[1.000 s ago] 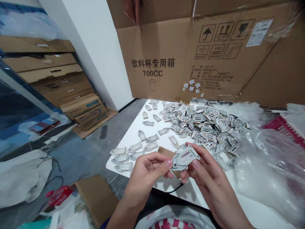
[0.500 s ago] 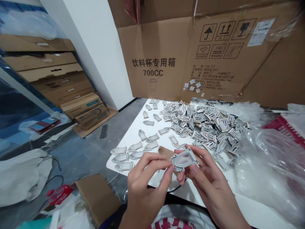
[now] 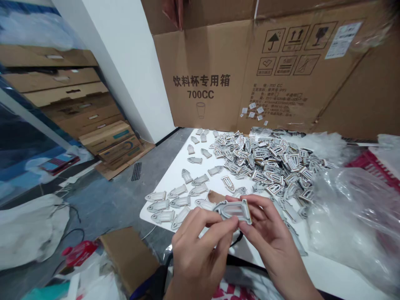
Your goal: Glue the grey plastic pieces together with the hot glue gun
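Note:
Between my two hands is a small grey arch-shaped plastic piece (image 3: 235, 210) with a clear window, its pointed end to the left. My right hand (image 3: 271, 239) grips it by the flat end, thumb below and fingers behind. The fingertips of my left hand (image 3: 203, 239) are pinched together at its lower edge. Similar pieces (image 3: 178, 191) lie spaced out in loose rows on the white table (image 3: 170, 173), left of my hands. Beyond my hands rises a heap of such pieces (image 3: 265, 160), some showing brown and white outlines.
A large cardboard box (image 3: 206, 54) stands behind the table. On the right are a clear plastic bag (image 3: 346, 225) and a magenta crate (image 3: 371, 164). Below left, a cardboard flap (image 3: 128, 260) and a red bottle (image 3: 79, 253) sit beside the table.
The held piece has turned from tilted to nearly level and shifted slightly left. My left fingertips have moved from its pointed end to its lower edge.

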Demonstrator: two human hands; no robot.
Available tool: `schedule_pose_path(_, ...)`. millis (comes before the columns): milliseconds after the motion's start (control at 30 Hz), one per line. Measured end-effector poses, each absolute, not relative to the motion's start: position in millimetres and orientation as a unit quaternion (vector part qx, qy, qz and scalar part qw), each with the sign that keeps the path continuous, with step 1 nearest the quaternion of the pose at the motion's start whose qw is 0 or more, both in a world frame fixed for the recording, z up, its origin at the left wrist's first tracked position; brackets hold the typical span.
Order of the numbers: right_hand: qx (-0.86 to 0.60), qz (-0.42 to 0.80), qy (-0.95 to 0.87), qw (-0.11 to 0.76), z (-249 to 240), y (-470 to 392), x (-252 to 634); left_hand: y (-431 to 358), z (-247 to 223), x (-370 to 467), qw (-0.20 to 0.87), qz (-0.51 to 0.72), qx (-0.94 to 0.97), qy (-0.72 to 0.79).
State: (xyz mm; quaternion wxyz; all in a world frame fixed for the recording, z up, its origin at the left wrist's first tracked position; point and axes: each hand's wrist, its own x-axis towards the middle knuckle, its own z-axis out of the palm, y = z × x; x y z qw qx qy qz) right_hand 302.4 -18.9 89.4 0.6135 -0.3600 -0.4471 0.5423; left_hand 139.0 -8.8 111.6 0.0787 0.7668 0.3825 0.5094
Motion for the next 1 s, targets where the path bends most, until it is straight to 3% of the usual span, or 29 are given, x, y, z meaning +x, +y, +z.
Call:
schedule_pose_path(133, -0.349, 0.556, -0.427, 0.622, 89, -20, 301, -10, 114, 141, 0.114, 0.525, 0.739, 0.406)
schedule_pose_path(633, -0.366, 0.555, -0.380, 0.643, 74, -21, 307, -27, 94, 122, 0.444, 0.561, 0.549, 0.433)
schedule_pose_path(867, -0.351, 0.570, -0.380, 0.638, 74, -19, 299, -25, 88, 138, 0.490, 0.508, 0.537, 0.462)
schedule_pose_path(1000, -0.365, 0.516, -0.417, 0.654, 76, -19, 291, -15, 91, 152, 0.534, 0.480, 0.495, 0.489)
